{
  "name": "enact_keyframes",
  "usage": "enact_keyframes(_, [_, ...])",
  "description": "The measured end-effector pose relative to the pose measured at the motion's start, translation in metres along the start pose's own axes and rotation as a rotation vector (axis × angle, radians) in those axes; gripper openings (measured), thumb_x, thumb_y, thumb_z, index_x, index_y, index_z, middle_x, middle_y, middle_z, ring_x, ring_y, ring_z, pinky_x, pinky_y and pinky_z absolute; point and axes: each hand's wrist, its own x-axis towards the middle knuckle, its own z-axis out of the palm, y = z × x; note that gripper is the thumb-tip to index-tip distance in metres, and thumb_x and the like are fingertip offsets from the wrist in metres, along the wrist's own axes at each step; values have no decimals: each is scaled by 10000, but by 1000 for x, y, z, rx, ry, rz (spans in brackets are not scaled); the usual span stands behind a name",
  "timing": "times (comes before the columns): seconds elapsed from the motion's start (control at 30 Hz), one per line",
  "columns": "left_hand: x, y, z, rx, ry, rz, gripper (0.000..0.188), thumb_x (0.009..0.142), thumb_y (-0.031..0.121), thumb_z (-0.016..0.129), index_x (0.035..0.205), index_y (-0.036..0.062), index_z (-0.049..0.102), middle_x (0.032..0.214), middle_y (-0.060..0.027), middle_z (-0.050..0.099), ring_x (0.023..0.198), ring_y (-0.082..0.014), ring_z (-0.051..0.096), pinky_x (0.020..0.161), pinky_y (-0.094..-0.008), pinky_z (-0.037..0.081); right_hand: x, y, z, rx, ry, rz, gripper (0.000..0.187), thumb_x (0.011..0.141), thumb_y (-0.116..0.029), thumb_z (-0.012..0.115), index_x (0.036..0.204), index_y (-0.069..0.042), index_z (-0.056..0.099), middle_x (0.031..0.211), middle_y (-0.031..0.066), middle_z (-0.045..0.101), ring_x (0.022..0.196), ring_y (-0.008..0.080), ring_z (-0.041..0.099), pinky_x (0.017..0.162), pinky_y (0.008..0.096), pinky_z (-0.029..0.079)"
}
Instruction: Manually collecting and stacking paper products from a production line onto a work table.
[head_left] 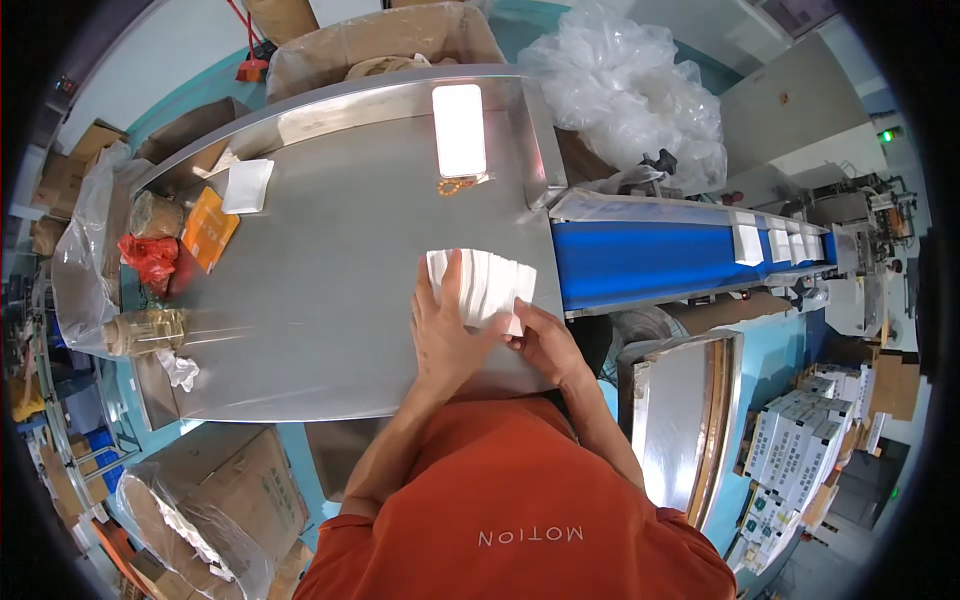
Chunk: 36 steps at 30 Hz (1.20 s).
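Note:
A row of thin white packets (485,283), pressed side by side into one stack, is held between my two hands above the metal table (330,280). My left hand (445,325) wraps the stack's left side, with its fingers along the far left edge. At the near right corner, my right hand (543,343) pinches the stack with thumb and fingers. Whether the packets are paper or soft wrapped goods I cannot tell. Beyond the stack lies a bright white phone-shaped slab (459,130) with an orange beaded strap (455,186).
A blue conveyor belt (650,255) with several white packets (747,240) joins the table's right side. On the left lie a white packet (247,187), an orange pouch (210,228), a red plastic bag (148,260) and a tape roll (150,332). Raised metal rims border the table.

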Motion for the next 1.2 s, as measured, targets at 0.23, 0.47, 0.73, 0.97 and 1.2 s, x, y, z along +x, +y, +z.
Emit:
enact_keyframes(0.23, [0,-6,6,-20,25,66,931,740,236,833,1496,96,309,1449,-325,303,1283,-484,410,1014,-516,422,2,-26,21,-719,210,-329,570,942,-488,610,1185,27,585,1025,90,638,927,150,566,807,295,474])
enact_keyframes(0.47, [0,-8,5,-51,45,-17,885,772,232,813,1491,91,317,1416,-305,351,1254,-460,440,1002,-494,434,13,5,-18,-43,90,-22,346,960,-252,618,1160,29,586,1026,91,647,912,193,631,783,310,503])
enact_keyframes(0.73, [0,-12,11,-296,-91,45,880,799,230,787,1511,70,294,1440,-305,345,1282,-464,424,1033,-492,410,1,-12,5,-584,268,-377,564,972,-470,572,1188,51,574,926,111,655,831,145,603,739,288,496])
enact_keyframes(0.97, [-2,-4,6,-178,-86,-78,1004,812,259,786,1544,44,133,1373,-271,406,1231,-414,479,1021,-458,423,0,-6,2,30,98,-28,354,979,-232,581,1176,60,543,916,93,623,737,168,582,692,272,472])
enact_keyframes(1.2, [-5,-25,26,-471,-152,-157,962,833,248,776,1531,13,157,1397,-246,433,1286,-315,471,1027,-406,431,3,-15,-3,38,211,-314,433,1019,-360,516,1186,36,567,1006,105,644,925,168,624,817,292,504])
